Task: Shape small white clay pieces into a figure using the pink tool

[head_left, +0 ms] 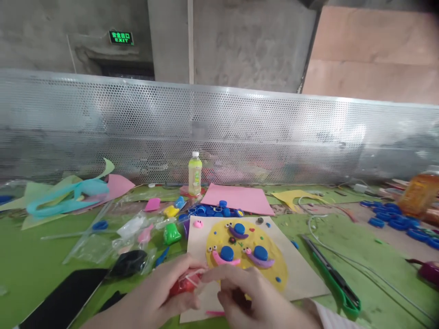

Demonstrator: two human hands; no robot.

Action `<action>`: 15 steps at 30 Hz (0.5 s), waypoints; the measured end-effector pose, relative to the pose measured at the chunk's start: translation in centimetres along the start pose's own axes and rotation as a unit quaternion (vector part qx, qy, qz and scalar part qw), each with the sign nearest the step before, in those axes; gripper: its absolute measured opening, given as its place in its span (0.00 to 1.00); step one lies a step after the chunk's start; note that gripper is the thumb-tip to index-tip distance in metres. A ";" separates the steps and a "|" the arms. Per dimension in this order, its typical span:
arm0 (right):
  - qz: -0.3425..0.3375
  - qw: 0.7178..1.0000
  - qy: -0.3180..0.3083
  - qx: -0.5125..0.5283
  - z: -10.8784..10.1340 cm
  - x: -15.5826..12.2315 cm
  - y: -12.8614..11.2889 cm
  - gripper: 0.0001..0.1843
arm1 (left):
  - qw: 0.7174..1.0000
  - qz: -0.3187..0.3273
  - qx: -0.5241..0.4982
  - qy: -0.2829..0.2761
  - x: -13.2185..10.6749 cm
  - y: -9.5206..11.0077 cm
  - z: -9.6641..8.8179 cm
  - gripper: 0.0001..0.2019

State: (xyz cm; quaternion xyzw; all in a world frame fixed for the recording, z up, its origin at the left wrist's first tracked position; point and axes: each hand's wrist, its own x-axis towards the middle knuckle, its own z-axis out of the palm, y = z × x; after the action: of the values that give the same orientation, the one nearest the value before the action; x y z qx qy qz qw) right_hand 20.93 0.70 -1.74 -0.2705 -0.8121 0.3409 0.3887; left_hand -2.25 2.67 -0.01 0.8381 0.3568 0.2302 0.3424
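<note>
My left hand (pixel 161 292) is closed around a lump of red clay (pixel 183 285) in clear wrap, near the front edge of the table. Touching it from the right, my right hand (pixel 254 294) pinches at the wrap with thumb and forefinger. Both hands hover over the near edge of a beige card (pixel 302 274). The card carries a yellow clay disc (pixel 270 244) with three snail figures made of blue bottle caps (pixel 227 252) and pink or purple clay bodies. A thin pink clay strip (pixel 214 313) lies on the card under my hands.
Green table (pixel 34 269) with clear bags of coloured clay (pixel 171 233) at left, a black phone (pixel 65 299), a green utility knife (pixel 334 278), loose blue caps (pixel 212 211), pink paper (pixel 236 198), a drink bottle (pixel 195 173) and a perforated metal screen (pixel 274 132) behind.
</note>
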 end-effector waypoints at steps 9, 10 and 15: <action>-0.014 0.995 -0.053 -0.084 0.0 0.1 -1.1 0.36 | 0.997 -0.045 -0.066 -0.005 0.5 1.2 0.8 0.16; -0.005 0.993 -0.054 -0.101 0.0 0.0 -1.4 0.36 | 0.995 -0.049 -0.083 -0.013 0.4 1.2 0.9 0.17; 0.003 0.992 -0.050 -0.118 -0.2 -0.9 -1.8 0.32 | 0.988 -0.068 -0.132 -0.035 0.2 1.4 0.8 0.19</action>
State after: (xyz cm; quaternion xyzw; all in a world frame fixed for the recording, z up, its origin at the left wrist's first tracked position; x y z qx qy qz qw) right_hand 21.27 -0.93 -0.67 -0.2995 -0.8644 0.2564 0.3121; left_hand -0.98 1.79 0.56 0.7670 0.3670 0.2222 0.4771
